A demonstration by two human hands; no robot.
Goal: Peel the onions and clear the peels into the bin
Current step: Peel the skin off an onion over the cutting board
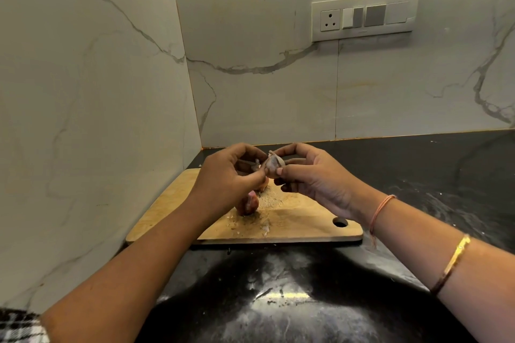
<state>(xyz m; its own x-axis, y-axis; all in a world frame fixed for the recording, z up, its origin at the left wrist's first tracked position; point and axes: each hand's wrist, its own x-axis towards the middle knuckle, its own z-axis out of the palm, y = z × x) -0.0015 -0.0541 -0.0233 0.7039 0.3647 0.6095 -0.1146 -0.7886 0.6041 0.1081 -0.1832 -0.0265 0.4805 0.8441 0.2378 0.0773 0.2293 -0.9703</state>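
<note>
A small pale onion (pixel 274 166) is held in the air above the wooden cutting board (pixel 301 220). My right hand (pixel 312 178) pinches it between thumb and fingers. My left hand (pixel 228 175) pinches the skin at its left side. A reddish onion (pixel 249 205) lies on the board below my left wrist, partly hidden by it. Another onion (pixel 264 184) peeks out under my left hand. Peel crumbs (pixel 264 227) are scattered on the board.
The board lies in the corner of a black counter (pixel 418 175), against marble walls at the left and back. A socket and switch panel (pixel 365 15) is on the back wall. No bin is in view.
</note>
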